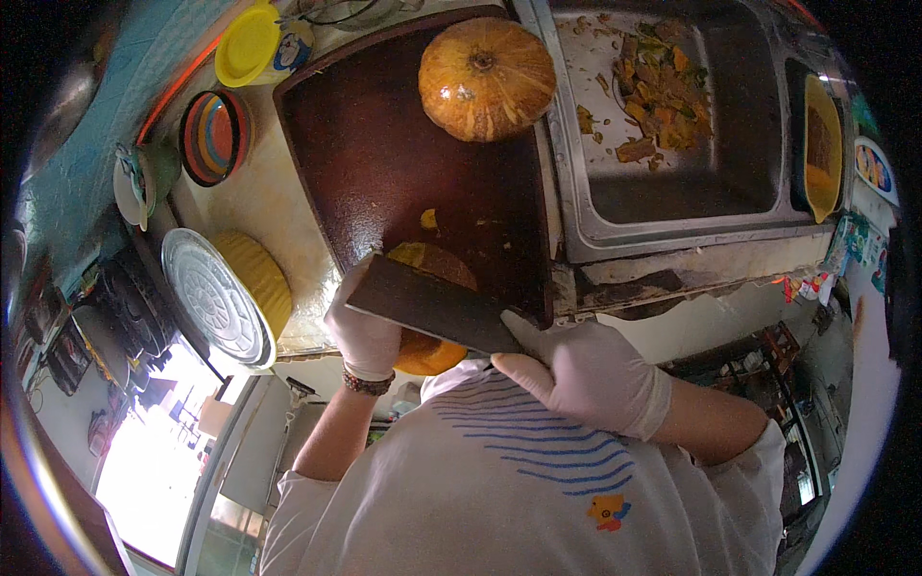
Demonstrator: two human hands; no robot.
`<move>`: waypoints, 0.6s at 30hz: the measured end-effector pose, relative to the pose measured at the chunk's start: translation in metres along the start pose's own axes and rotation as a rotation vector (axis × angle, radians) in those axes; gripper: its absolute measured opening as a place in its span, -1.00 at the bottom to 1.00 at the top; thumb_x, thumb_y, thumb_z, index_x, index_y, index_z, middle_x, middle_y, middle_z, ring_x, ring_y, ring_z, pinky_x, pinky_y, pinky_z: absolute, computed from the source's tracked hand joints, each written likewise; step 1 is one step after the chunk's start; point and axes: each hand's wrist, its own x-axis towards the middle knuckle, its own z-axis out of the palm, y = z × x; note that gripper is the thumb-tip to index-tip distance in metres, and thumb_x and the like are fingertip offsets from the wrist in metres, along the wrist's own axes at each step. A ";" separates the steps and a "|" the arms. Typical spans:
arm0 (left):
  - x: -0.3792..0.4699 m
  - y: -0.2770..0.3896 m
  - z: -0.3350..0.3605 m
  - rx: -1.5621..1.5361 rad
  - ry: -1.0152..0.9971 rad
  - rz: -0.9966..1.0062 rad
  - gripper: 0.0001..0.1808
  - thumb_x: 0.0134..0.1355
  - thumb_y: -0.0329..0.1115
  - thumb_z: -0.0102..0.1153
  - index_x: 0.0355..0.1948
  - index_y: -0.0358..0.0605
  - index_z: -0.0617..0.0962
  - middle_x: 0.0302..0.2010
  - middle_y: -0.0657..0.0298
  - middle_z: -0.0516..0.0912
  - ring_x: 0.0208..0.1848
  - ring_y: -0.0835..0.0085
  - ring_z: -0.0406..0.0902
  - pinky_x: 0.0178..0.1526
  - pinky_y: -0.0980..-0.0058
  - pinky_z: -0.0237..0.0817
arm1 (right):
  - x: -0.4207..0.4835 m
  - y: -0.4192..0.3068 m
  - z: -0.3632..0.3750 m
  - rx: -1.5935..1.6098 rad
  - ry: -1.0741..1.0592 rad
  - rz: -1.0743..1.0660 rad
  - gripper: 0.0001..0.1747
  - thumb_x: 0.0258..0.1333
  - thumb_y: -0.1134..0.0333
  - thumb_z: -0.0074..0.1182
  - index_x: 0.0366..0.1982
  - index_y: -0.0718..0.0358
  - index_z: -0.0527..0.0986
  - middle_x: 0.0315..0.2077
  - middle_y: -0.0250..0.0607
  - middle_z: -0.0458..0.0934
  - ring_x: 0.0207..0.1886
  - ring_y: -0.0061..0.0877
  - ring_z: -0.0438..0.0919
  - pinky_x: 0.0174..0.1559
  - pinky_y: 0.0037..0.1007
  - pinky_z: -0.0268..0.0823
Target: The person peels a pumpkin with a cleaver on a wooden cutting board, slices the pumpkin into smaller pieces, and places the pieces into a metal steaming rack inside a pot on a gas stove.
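My right hand (591, 374), in a white glove, grips a wide cleaver (432, 302) by its handle end. The dark blade lies across a pumpkin piece (428, 353) with orange flesh or skin, at the near edge of a dark brown cutting board (403, 165). My left hand (367, 324), also gloved and with a beaded bracelet at the wrist, is against the left side of the pumpkin piece, its fingers partly hidden by the blade. A whole orange pumpkin (486, 79) sits at the board's far right. A small yellow scrap (429, 219) lies on the board beyond the blade.
Right of the board is a steel sink (745, 173) with pumpkin peelings (663, 101) in it. A yellow basin (822, 147) stands beyond it. On the left are a yellow ribbed tub (263, 288) with a pale lid (212, 299), a striped bowl (212, 137) and a yellow lid (247, 45).
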 end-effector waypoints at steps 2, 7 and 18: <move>0.002 0.013 -0.001 0.041 0.011 0.048 -0.71 0.06 -0.28 0.28 -0.25 -0.26 0.63 -0.40 0.15 0.70 -0.35 0.44 0.65 -0.28 0.47 0.44 | 0.005 -0.003 -0.001 -0.045 -0.114 0.029 -0.40 0.25 -0.08 -0.17 -0.25 0.39 0.53 -0.77 0.01 0.48 -0.71 -0.14 0.52 -0.61 -0.18 0.37; 0.001 0.006 -0.001 0.068 0.037 0.080 -0.75 0.04 -0.28 0.28 -0.32 -0.25 0.62 -0.46 0.14 0.68 -0.39 0.38 0.64 -0.32 0.45 0.42 | 0.010 -0.006 0.001 -0.071 -0.082 0.019 -0.39 0.27 -0.08 -0.19 -0.34 0.41 0.53 -0.79 0.00 0.47 -0.71 -0.14 0.52 -0.62 -0.20 0.36; 0.004 0.018 -0.001 0.200 0.003 -0.019 -0.67 -0.13 -0.40 0.32 -0.27 -0.20 0.61 -0.41 0.10 0.67 -0.37 0.32 0.65 -0.27 0.44 0.43 | 0.043 0.002 0.015 0.084 0.043 -0.070 -0.36 0.28 -0.10 -0.23 -0.37 0.41 0.53 -0.77 0.04 0.48 -0.66 -0.11 0.55 -0.60 -0.22 0.39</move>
